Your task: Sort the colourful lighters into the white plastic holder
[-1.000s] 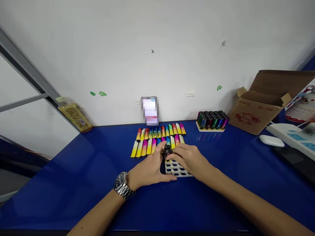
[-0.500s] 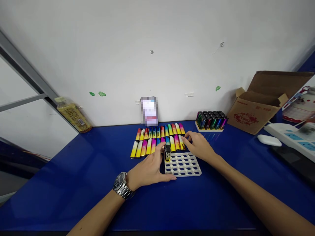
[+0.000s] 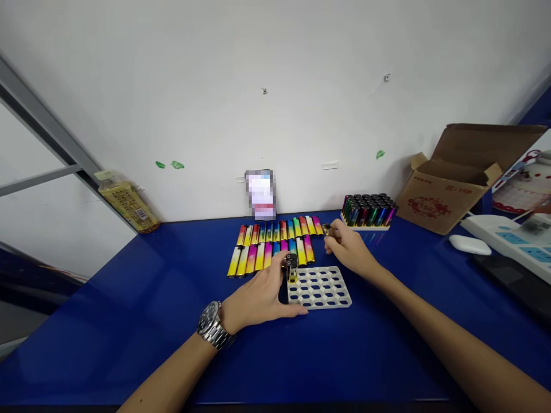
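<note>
My left hand [image 3: 267, 292], with a watch at the wrist, grips the left side of a white perforated tray [image 3: 321, 302], thumb at the near edge and fingers by the far corner. Two lighters [image 3: 292, 269] with black tops stand upright in the tray's far left holes, beside those fingers. My right hand [image 3: 349, 251] is closed on a lighter [image 3: 328, 230], just beyond the tray and above the table; the fingers partly hide it. Next to it, colourful lighters lie in a far row [image 3: 283, 230] and a near row [image 3: 245, 261].
A filled tray of dark shiny lighters [image 3: 369, 212] stands at the back right beside an open cardboard box [image 3: 443, 198]. A phone [image 3: 261, 196] leans on the wall. A bottle [image 3: 129, 203] is at left; a white case [image 3: 469, 245] and power strip [image 3: 512, 241] are at right.
My right hand has picked up lighters from the right end of the near row and lifted slightly to the right. My left hand and the tray have stayed in place.
</note>
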`<action>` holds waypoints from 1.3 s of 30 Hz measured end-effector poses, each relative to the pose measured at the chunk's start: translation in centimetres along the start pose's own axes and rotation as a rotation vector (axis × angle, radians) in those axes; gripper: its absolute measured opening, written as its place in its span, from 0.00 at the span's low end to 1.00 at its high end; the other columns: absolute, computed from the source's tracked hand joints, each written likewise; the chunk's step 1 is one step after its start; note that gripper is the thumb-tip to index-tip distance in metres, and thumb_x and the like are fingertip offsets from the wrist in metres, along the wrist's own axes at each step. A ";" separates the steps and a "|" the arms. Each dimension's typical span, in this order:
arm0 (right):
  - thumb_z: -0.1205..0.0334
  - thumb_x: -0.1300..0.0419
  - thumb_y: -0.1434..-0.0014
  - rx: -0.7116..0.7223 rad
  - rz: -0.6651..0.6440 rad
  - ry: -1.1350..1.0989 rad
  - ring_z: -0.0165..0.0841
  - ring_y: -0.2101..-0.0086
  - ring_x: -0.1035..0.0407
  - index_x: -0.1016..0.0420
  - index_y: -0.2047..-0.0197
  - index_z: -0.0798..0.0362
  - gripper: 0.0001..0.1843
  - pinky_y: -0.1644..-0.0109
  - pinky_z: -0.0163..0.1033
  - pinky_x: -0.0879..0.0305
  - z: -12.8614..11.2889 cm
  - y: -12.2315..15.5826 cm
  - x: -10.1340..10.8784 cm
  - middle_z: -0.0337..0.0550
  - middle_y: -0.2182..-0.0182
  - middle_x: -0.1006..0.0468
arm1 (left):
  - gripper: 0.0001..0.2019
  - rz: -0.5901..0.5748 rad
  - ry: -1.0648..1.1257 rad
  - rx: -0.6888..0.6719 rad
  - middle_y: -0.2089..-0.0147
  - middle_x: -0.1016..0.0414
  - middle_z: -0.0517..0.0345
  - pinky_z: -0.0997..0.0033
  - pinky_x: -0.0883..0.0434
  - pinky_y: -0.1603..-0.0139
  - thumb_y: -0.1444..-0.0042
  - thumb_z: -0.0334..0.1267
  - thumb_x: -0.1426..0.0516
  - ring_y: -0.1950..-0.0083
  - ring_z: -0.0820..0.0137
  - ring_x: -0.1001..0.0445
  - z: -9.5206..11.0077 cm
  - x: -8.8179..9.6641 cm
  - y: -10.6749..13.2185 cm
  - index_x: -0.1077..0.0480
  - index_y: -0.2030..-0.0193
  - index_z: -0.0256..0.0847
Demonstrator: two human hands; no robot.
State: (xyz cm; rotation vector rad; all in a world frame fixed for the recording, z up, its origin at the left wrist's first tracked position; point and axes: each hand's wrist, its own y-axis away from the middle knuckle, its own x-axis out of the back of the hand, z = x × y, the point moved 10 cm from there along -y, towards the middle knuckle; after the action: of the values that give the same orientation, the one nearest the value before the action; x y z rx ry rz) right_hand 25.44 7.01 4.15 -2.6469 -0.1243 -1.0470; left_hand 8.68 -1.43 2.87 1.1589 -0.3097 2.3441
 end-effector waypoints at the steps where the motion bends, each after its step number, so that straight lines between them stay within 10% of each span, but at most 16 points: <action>1: 0.63 0.50 0.45 0.004 0.018 -0.131 0.32 0.76 0.34 0.45 0.69 0.49 0.05 0.71 0.36 0.43 -0.1 0.0 0.1 0.34 0.79 0.31 | 0.49 0.001 0.002 -0.004 0.44 0.35 0.39 0.45 0.29 0.50 0.51 0.61 0.41 0.42 0.45 0.32 0.0 0.0 0.0 0.64 0.32 0.41; 13: 0.50 0.49 0.42 -0.159 0.049 -0.930 0.25 0.88 0.52 0.41 0.69 0.48 0.11 0.80 0.34 0.45 0.8 0.1 -1.3 0.26 0.89 0.43 | 0.50 0.020 0.044 -0.016 0.44 0.35 0.39 0.44 0.28 0.50 0.53 0.61 0.40 0.43 0.45 0.31 -0.1 0.1 -0.1 0.61 0.32 0.41; 20: 0.49 0.57 0.41 -0.384 0.068 -1.011 0.23 0.90 0.62 0.49 0.88 0.48 0.26 0.86 0.33 0.59 2.5 0.6 -2.6 0.31 0.94 0.54 | 0.50 0.009 0.023 0.000 0.43 0.35 0.39 0.44 0.28 0.50 0.53 0.61 0.40 0.43 0.45 0.32 -0.1 0.0 0.0 0.62 0.32 0.42; 39: 0.54 0.59 0.43 -0.495 0.121 -1.051 0.23 0.91 0.62 0.49 0.90 0.49 0.25 0.87 0.31 0.63 2.6 1.1 -2.7 0.32 0.95 0.55 | 0.51 -0.007 0.006 0.019 0.43 0.35 0.38 0.43 0.29 0.50 0.52 0.62 0.41 0.42 0.44 0.33 -0.1 -0.1 -0.2 0.64 0.32 0.41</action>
State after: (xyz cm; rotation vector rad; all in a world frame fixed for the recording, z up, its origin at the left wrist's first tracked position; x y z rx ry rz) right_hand 25.38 6.78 0.19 -3.2894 0.0974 0.5040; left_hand 8.79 -1.31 2.73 1.1600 -0.2807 2.3487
